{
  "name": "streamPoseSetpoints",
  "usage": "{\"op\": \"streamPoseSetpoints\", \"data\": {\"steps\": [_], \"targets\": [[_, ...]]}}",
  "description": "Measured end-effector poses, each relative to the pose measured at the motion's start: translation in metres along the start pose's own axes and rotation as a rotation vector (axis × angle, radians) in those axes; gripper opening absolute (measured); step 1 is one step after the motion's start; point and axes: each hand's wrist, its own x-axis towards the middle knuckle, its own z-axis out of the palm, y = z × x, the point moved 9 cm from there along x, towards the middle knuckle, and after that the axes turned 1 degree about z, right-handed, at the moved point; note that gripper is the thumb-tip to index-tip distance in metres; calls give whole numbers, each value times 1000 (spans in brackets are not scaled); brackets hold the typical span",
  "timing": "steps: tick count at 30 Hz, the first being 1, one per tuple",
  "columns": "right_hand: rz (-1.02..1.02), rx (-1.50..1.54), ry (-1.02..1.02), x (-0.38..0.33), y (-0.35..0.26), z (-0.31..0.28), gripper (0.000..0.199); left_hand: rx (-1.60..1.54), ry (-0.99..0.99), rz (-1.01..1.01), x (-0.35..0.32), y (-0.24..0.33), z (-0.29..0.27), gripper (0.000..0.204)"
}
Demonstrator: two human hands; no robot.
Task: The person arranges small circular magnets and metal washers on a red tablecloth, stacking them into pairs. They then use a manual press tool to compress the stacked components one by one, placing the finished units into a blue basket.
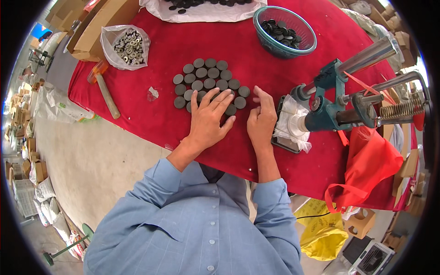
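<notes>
Several dark grey round discs (206, 79) lie flat in a tight cluster on the red cloth (174, 46) of the table. My left hand (208, 117) rests palm down with fingers spread over the near edge of the cluster, covering some discs. My right hand (262, 118) lies just to its right, fingers loosely curled, fingertips near the disc at the cluster's right end and next to the base of a blue hand press (330, 107). Neither hand visibly grips anything.
A teal glass bowl (285, 31) of dark discs stands at the back. A clear bag of metal washers (128, 46), a hammer (105, 89), cardboard boxes (98, 23) and a white sheet with more discs (201, 11) lie further left. A red bag (371, 162) hangs at the right.
</notes>
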Motion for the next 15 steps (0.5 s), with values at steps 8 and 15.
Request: {"op": "streamPoseSetpoints", "data": {"steps": [8,15], "targets": [[-311,-274,-66,-10,-30,5,48,5,-3,-28,0,-3,-4,61],[-426,-551,-66,-15,-55,16,36,-127,48,-14,-3,-2,-7,53]]}}
